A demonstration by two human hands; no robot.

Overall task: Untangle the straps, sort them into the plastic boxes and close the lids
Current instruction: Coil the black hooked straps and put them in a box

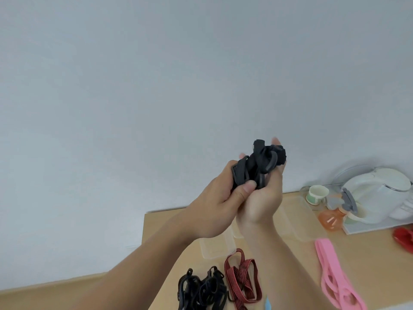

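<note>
2 hands show, the left hand (214, 204) and the right hand (261, 198). There is 1 black strap bundle (261, 162), 1 black strap tangle (201, 289), 1 red striped strap (242, 278), 1 pink strap (333, 274), at least 2 clear plastic boxes (215, 247), 1 white kettle (380, 193) and 1 paper cup (317, 193).

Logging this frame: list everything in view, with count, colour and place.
black strap bundle: one, black, raised between both hands
black straps: tangled, count unclear, black, table's near edge
striped strap: one, red-and-black, right of that tangle
pink strap: one, pink, table right
plastic boxes: at least two, clear, table beyond the straps
kettle: one, white, far right
paper cup: one, white and green, left of kettle
table: one, light wood
left hand: grips the bundle
right hand: grips the bundle
</note>
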